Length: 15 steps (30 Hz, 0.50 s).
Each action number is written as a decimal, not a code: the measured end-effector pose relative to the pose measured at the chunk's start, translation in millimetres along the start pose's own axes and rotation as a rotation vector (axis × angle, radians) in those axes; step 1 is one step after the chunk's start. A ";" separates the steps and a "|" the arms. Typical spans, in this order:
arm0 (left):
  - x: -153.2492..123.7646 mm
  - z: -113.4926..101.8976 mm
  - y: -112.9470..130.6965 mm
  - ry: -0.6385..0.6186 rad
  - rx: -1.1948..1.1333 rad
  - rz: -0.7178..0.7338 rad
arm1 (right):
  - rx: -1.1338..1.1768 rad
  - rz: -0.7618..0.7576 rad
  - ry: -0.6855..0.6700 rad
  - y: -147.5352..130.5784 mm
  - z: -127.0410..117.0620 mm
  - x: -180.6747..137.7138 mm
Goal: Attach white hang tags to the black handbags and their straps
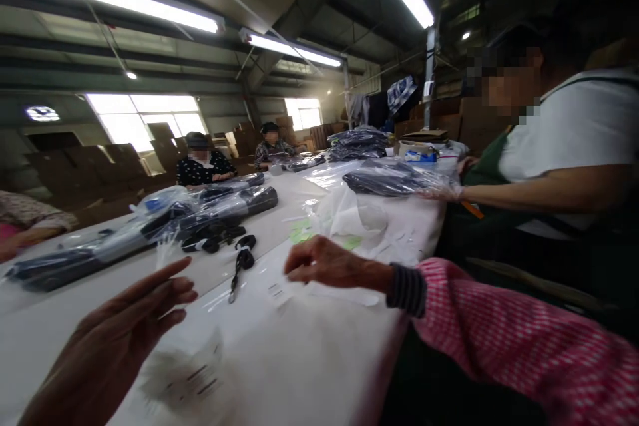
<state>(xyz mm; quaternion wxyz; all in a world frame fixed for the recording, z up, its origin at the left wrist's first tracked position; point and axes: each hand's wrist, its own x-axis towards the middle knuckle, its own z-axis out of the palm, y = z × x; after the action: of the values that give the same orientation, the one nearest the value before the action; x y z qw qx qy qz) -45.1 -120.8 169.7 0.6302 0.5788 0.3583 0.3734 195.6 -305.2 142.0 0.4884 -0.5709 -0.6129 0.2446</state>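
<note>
My left hand [130, 326] is at the lower left with its fingers stretched out, holding nothing. Below it, a blurred clump of whitish tags [200, 376] with dark printed lines lies on the white table [319, 366]. My right hand [337, 265], coming from a red checked sleeve, has curled fingers over pale sheet material; whatever they may pinch is hidden. A small white label [275, 290] lies just left of those fingers. Between the hands is a coiled black strap [244, 253] with a metal hook. White thin strips [167, 249] stand behind my left fingertips.
Dark goods in clear bags [229, 206] stretch along the left side. At right, a co-worker in a white top [574, 126] handles a bagged dark item [384, 178]. A stack of bagged goods [357, 144] stands farther back. Crumpled white sheeting [352, 213] lies beyond my right hand.
</note>
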 end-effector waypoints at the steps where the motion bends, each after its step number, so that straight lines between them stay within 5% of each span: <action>1: -1.4 -0.6 0.2 -0.029 -0.012 0.024 | -0.139 0.028 0.058 4.1 -23.7 -12.7; 6: -5.2 -5.2 1.0 -0.076 -0.100 0.114 | -0.461 0.340 0.259 56.4 -106.1 -66.2; 11: -17.6 -8.4 8.6 0.032 0.003 0.279 | -0.484 0.384 0.215 149.3 -123.3 -93.1; 15: -18.8 -11.1 9.1 0.048 0.063 0.298 | -0.472 0.397 0.186 210.5 -124.3 -72.2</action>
<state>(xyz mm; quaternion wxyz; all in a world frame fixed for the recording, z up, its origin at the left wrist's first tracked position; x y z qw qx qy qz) -64.2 -131.9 178.3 0.5406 0.6358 0.2948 0.4653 392.5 -357.0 -11.4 0.3391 -0.7967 -0.4823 0.1328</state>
